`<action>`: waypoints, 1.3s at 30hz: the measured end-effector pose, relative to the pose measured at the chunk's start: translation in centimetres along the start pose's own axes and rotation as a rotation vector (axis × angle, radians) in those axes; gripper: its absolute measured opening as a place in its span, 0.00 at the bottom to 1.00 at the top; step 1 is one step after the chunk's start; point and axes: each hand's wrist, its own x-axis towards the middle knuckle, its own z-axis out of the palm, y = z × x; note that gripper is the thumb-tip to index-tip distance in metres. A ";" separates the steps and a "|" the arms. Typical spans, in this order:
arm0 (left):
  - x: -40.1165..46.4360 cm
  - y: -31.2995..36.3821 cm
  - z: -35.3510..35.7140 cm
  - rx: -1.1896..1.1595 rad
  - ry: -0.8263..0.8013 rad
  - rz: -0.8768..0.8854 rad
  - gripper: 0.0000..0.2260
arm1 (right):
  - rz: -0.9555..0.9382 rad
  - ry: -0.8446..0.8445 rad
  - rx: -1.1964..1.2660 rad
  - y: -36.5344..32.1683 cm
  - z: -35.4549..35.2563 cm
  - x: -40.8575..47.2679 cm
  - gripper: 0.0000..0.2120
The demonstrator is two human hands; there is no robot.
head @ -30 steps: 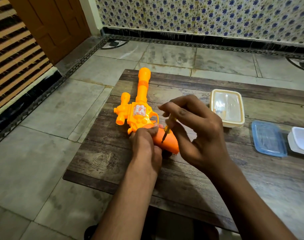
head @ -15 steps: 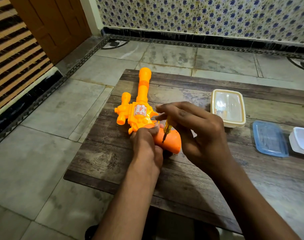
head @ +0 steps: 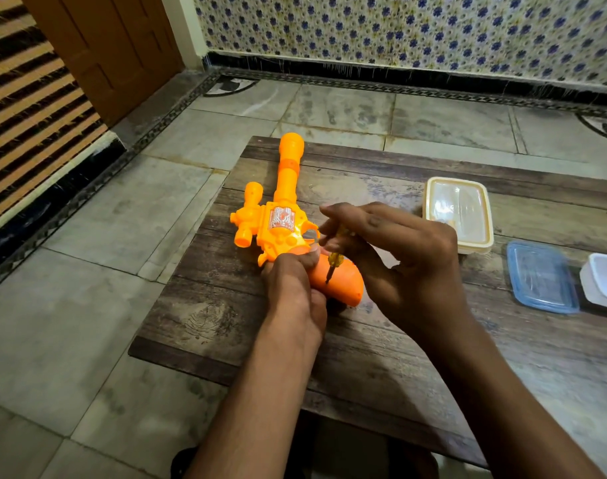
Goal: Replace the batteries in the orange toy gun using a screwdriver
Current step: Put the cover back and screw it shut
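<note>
toy gun (head: 288,233) lying flat on the worktop (head: 198,316), barrel pointing away, handle toward the near edge. left hand (head: 293,288) wrapped over the handle where it meets the body, fingers curled round it, pinning it down. right hand (head: 398,257) above and just to the right, fingertips pinching the top of a small yellow screwdriver (head: 333,266), so that grip is clamped on the tool. shaft tilted down and slightly left, tip touching the upper face of the handle. compared with a second ago, fingers rotated about the tool: index finger then arched high and open above the shaft, now folded lower and stretched leftward across it, wrist dropped closer to the gun. tip in nearly the same spot throughout, and gun not shifted on the worktop. likely a turn of the screwdriver in progress, working on the screw of the battery cover, though the screw itself too small to make out and no telling how far out it is. cover still in place, no batteries visible, so early in the job. to the right, well apart from the gun, a cream box (head: 459,216) with a clear lid, a blue lid (head: 540,276) lying flat, and a white tub (head: 604,281) at the frame edge.
</note>
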 end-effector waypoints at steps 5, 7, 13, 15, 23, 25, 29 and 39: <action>0.2 0.1 0.0 0.025 0.002 -0.035 0.23 | -0.005 0.060 -0.116 0.2 0.3 -0.1 0.11; 0.2 0.1 0.0 0.017 -0.004 -0.025 0.17 | -0.002 0.018 -0.042 0.1 0.1 -0.2 0.11; 0.1 0.0 -0.1 0.030 -0.005 0.002 0.25 | 0.012 0.037 -0.098 0.2 0.2 -0.1 0.12; 0.1 0.1 0.0 0.011 0.006 0.003 0.34 | 0.016 0.078 -0.166 0.3 0.4 -0.1 0.12; 0.2 0.1 -0.1 0.028 -0.004 -0.007 0.15 | 0.020 -0.018 0.023 0.5 -0.2 -0.2 0.12; 0.2 0.1 0.0 0.022 0.004 -0.013 0.20 | 0.020 -0.007 0.008 0.5 -0.2 -0.2 0.12; 0.2 0.0 -0.1 0.034 0.006 -0.018 0.26 | 0.013 0.037 -0.061 0.4 0.0 0.1 0.11; -0.2 0.0 -0.1 0.018 -0.043 0.010 0.10 | 0.022 -0.121 0.082 0.4 -0.4 -0.3 0.17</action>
